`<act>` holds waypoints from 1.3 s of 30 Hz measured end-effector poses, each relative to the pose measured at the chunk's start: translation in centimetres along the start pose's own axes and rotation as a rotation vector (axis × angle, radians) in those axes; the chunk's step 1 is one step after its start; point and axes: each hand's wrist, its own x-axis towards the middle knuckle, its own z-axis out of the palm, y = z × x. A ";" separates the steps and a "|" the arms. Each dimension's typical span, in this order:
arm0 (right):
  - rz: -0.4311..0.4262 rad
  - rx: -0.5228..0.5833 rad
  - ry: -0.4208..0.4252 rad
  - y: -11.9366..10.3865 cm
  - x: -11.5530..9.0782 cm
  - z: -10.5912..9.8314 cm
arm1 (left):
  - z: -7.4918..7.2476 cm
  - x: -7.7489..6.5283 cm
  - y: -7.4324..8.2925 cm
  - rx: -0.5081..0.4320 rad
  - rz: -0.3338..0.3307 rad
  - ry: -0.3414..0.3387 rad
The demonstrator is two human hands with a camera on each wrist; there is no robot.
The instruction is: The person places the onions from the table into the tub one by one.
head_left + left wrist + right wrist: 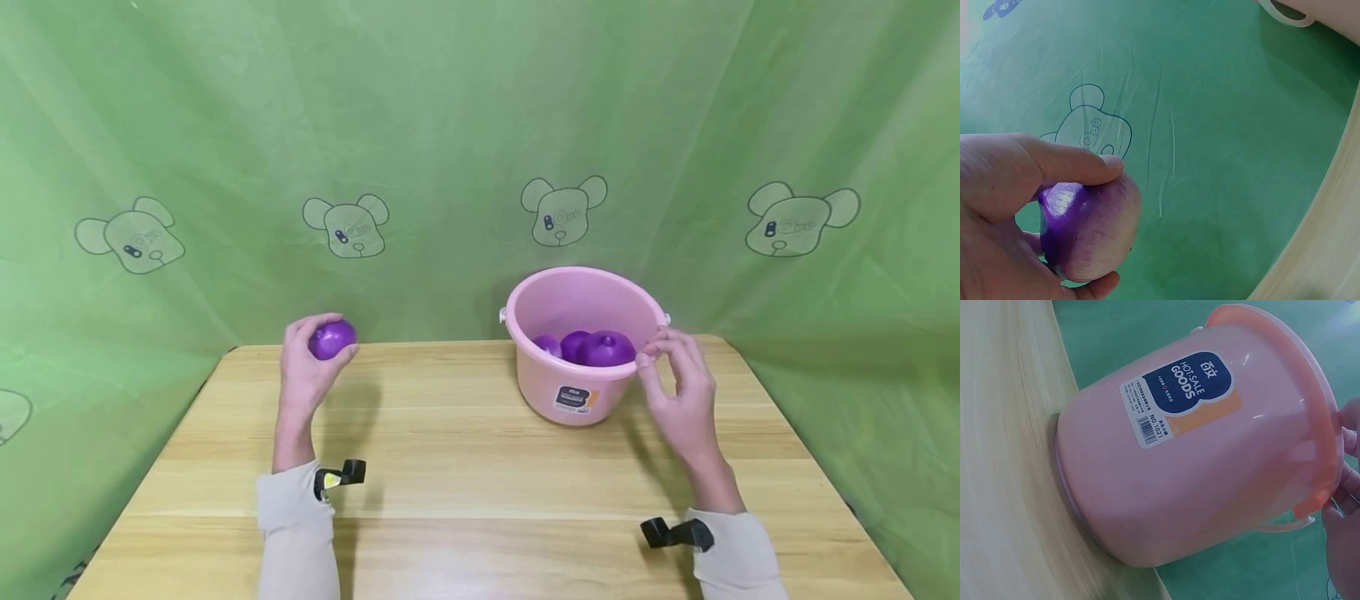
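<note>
Near the table's back left, my left hand (306,362) holds a glossy purple onion (332,339) between thumb and fingers, above the tabletop. In the left wrist view the onion (1094,228) fades from deep purple to a pale, streaked side. A pink bucket (543,379) with a label is at the back right. Inside it lie several purple onions (606,348), partly hidden by the front wall. My right hand (682,392) pinches the bucket's right rim. The right wrist view shows those fingers (1349,487) at the rim of the bucket (1210,469).
A light wooden table (450,475) spans the space below the hands. Green curtain (450,108) with bear-head drawings hangs close behind the table and along both sides. The bucket has a handle (1285,525) hanging at its side.
</note>
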 end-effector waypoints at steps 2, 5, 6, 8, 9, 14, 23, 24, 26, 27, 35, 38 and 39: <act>0.005 -0.004 0.000 0.0 0.0 0.0 | 0.1 0.0 0.1 -0.007 0.002 -0.003; 0.001 -0.009 0.005 0.0 -0.1 0.0 | 0.3 -0.1 0.4 -0.016 0.006 -0.006; 0.000 -0.008 0.005 0.0 -0.1 0.0 | 0.3 -0.1 0.4 -0.020 0.010 -0.008; -0.005 -0.006 0.005 0.0 -0.1 0.1 | 0.4 -0.2 0.6 -0.027 0.016 -0.008; -0.006 -0.006 0.005 0.1 -0.1 0.1 | 0.5 -0.2 0.6 -0.031 0.019 -0.010; -0.008 0.009 0.003 2.3 -0.4 -0.1 | 0.6 -0.2 0.9 -0.049 0.028 -0.019; -0.001 0.031 0.008 0.1 -0.2 0.1 | 0.8 -0.3 1.3 -0.061 0.035 -0.039; 0.000 0.036 0.008 0.1 -0.2 0.1 | 0.9 -0.3 1.4 -0.060 0.034 -0.041; 0.000 0.047 0.006 0.0 -0.2 0.0 | 0.9 -0.3 1.4 -0.058 0.035 -0.048; -0.001 0.050 0.007 0.0 -0.2 0.0 | 1.0 -0.3 1.5 -0.056 0.036 -0.049; 0.016 0.065 -0.006 -0.2 -0.1 0.1 | 1.0 -0.4 1.8 -0.051 0.048 -0.049; 0.020 0.063 -0.013 -0.3 -0.1 0.1 | 1.1 -0.5 2.0 -0.050 0.054 -0.050; 0.019 0.061 -0.014 -0.3 -0.2 0.1 | 1.1 -0.5 2.0 -0.052 0.056 -0.051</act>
